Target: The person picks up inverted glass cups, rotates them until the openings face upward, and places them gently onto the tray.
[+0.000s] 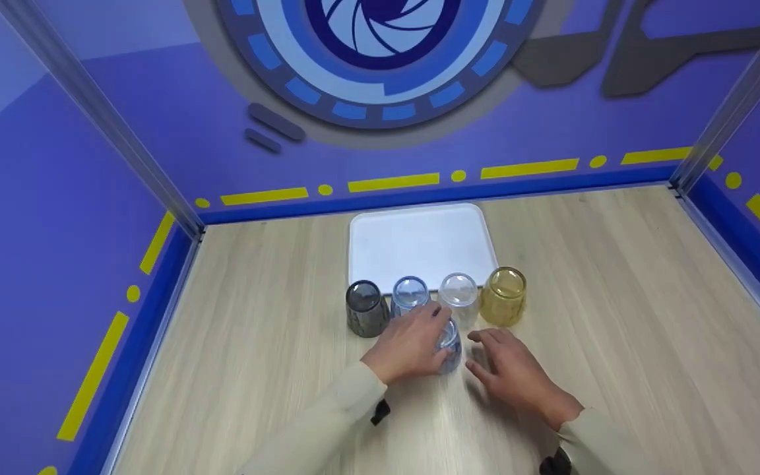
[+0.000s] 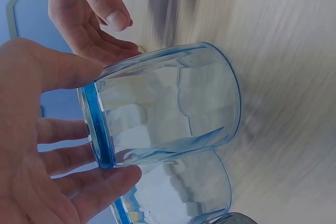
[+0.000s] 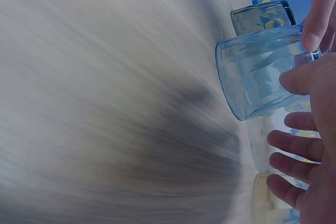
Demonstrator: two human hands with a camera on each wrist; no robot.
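Observation:
My left hand [image 1: 413, 343] holds an upside-down light blue glass [image 1: 449, 353] around its base end, thumb on one side and fingers on the other. The rim of this blue glass [image 2: 168, 103] faces the tabletop; whether it touches the wood I cannot tell. My right hand [image 1: 515, 373] is just right of that glass, fingers loosely bent with nothing in them. Behind the hands, a dark grey glass [image 1: 367, 313], another blue glass [image 1: 410, 291], a clear glass [image 1: 460, 297] and an amber glass [image 1: 503, 300] stand upside down in a row.
A white tray [image 1: 419, 241] lies behind the row of glasses, near the back wall. Blue-purple panels [image 1: 380, 158] with yellow marks enclose the wooden table [image 1: 261, 343] at the back and both sides.

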